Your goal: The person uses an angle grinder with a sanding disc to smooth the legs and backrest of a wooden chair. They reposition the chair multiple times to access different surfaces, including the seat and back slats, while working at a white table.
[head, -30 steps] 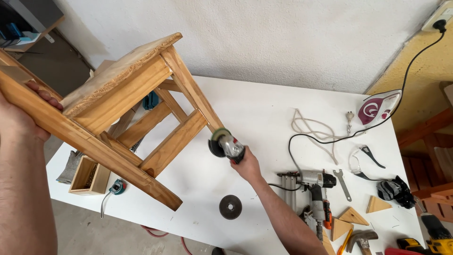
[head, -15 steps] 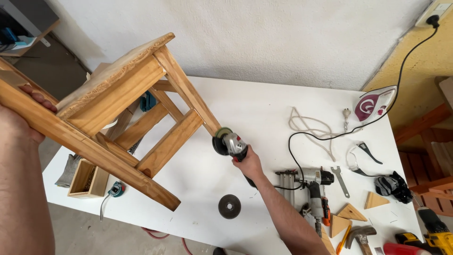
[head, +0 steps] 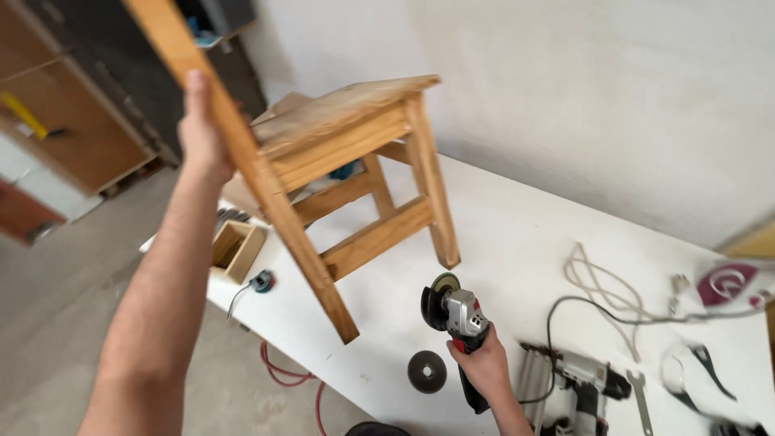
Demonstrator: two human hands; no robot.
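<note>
The white table (head: 517, 242) is smooth and flat. Above its left part the wooden stool (head: 355, 153), of rough pale planks, is lifted in the air; the left hand (head: 202, 129) closes around one leg. Near the table's front edge the right hand (head: 484, 363) grips the grey angle grinder (head: 456, 311). A dark round disc (head: 426, 371) lies beside it. The small open wooden box (head: 236, 250) sits at the table's left corner; its inside I cannot see

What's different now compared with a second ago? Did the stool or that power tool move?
The left hand has swung the wooden stool up and clear of the white table; its leg no longer meets the grinder's disc. The right hand has drawn the angle grinder back from that leg. Both grips are unchanged. The spare disc, small wooden box and nail gun lie where they were.
</note>
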